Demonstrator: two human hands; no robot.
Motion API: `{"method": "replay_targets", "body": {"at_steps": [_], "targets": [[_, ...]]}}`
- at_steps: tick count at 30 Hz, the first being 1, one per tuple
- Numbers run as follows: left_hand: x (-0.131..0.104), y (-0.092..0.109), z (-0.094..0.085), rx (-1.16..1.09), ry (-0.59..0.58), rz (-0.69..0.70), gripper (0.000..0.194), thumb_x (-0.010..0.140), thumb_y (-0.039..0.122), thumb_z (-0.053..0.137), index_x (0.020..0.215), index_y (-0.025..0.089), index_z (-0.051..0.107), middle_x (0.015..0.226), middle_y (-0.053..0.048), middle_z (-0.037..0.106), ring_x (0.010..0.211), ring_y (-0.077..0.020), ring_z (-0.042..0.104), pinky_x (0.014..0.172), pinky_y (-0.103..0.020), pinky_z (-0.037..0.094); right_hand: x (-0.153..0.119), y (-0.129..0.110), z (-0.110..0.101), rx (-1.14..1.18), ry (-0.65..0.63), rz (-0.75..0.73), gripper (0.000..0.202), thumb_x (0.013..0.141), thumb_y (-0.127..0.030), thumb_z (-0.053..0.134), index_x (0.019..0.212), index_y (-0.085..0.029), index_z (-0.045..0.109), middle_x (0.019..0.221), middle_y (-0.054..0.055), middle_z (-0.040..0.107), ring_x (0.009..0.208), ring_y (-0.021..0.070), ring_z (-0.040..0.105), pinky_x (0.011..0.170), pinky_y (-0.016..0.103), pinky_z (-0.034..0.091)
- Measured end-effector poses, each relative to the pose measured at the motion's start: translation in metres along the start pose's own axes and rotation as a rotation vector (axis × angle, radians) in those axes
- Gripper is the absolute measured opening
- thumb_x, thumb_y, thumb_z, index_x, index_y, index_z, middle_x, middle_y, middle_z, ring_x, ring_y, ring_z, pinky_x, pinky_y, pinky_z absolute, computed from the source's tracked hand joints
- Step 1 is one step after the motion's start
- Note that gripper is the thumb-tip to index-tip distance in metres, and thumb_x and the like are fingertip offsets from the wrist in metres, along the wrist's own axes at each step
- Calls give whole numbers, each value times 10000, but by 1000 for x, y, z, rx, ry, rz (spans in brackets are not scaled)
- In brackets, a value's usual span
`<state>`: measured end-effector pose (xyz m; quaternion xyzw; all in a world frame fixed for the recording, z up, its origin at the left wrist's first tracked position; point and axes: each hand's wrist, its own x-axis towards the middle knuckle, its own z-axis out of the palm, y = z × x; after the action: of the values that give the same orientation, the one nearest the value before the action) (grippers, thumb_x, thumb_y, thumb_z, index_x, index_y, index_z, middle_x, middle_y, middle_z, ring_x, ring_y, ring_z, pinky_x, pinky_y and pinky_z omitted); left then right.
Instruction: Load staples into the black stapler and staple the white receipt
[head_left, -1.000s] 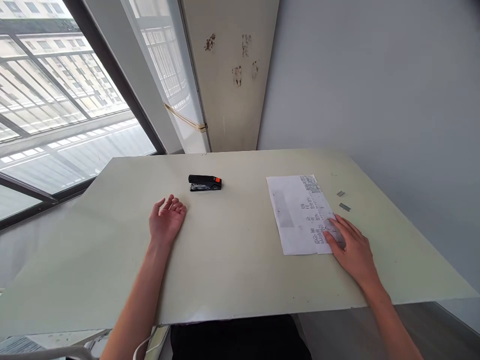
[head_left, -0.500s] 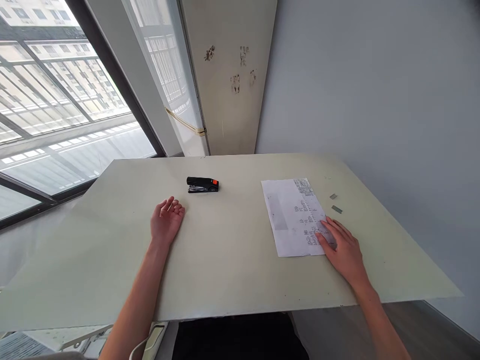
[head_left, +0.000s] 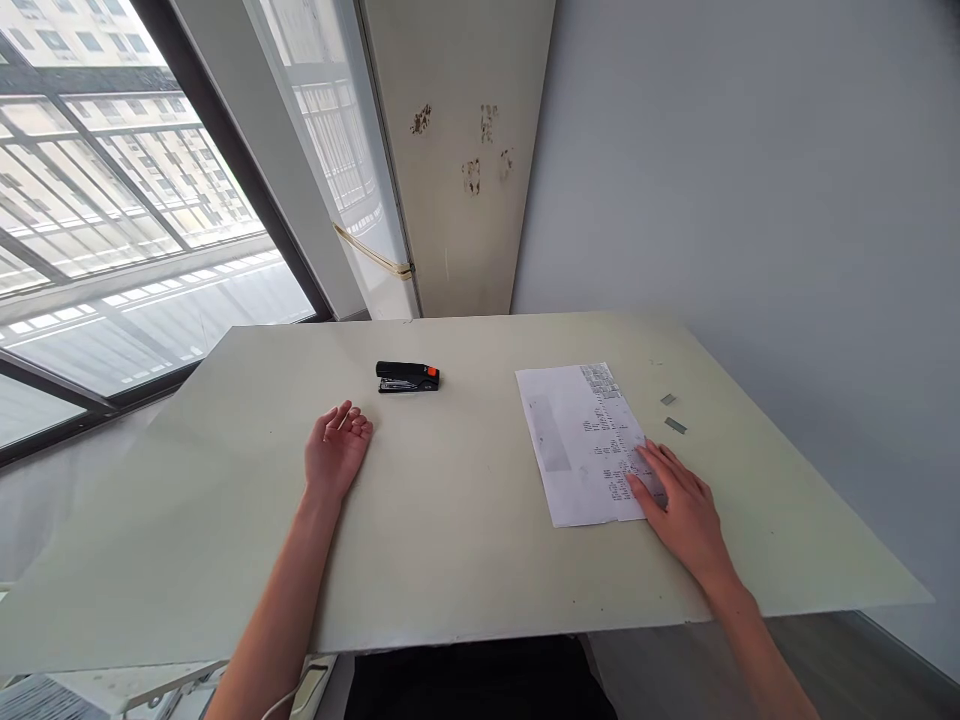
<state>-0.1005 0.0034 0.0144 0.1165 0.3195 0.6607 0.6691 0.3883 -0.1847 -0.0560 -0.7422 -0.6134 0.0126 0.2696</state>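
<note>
On the left part of the pale table [head_left: 435, 560], my left hand [head_left: 337, 450] rests palm up with loosely curled fingers and nothing in it. A black stapler with an orange patch [head_left: 407, 377] lies just beyond it, not touched. A printed sheet of paper [head_left: 574, 440] lies flat on the right side of the table. My right hand [head_left: 679, 505] lies palm down with its fingers apart on the sheet's lower right edge.
Two small grey strips [head_left: 675, 425] lie right of the paper. A window [head_left: 120, 200] stands at the left, a stained white cabinet [head_left: 457, 230] behind the table, and a grey wall [head_left: 735, 200] at the right. Papers and a cable show below the table at lower left.
My right hand and the paper under it have shifted slightly to the left on the table. The whole view has tilted up a little. My left hand and the stapler keep their places.
</note>
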Motion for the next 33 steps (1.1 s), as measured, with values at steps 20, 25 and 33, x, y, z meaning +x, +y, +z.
{"method": "replay_targets", "body": {"at_steps": [20, 25, 33], "targets": [[-11, -17, 3, 763, -105, 249, 605, 735, 275, 832, 630, 225, 239, 615, 83, 178, 504, -75, 174, 462, -253, 157, -31, -97, 32, 64, -20, -143, 591, 1114, -502, 378, 1635, -225, 409, 1674, 90, 457, 1592, 303, 343, 1284, 608, 319], [-23, -27, 8, 1105, -208, 232, 573, 710, 275, 821, 578, 218, 266, 596, 65, 197, 553, -84, 156, 518, -280, 97, -44, -133, 42, 74, -31, -170, 611, 1127, -471, 358, 1693, -254, 282, 1712, 89, 389, 1599, 312, 328, 1285, 622, 310], [-22, -20, 8, 1260, -249, 269, 627, 778, 441, 767, 603, 225, 205, 612, 54, 161, 559, -105, 154, 532, -278, 127, -66, -196, 52, 180, -179, -196, 789, 1091, -558, 415, 1730, -272, 52, 1783, 83, 135, 1632, 353, 203, 1293, 633, 310]]}}
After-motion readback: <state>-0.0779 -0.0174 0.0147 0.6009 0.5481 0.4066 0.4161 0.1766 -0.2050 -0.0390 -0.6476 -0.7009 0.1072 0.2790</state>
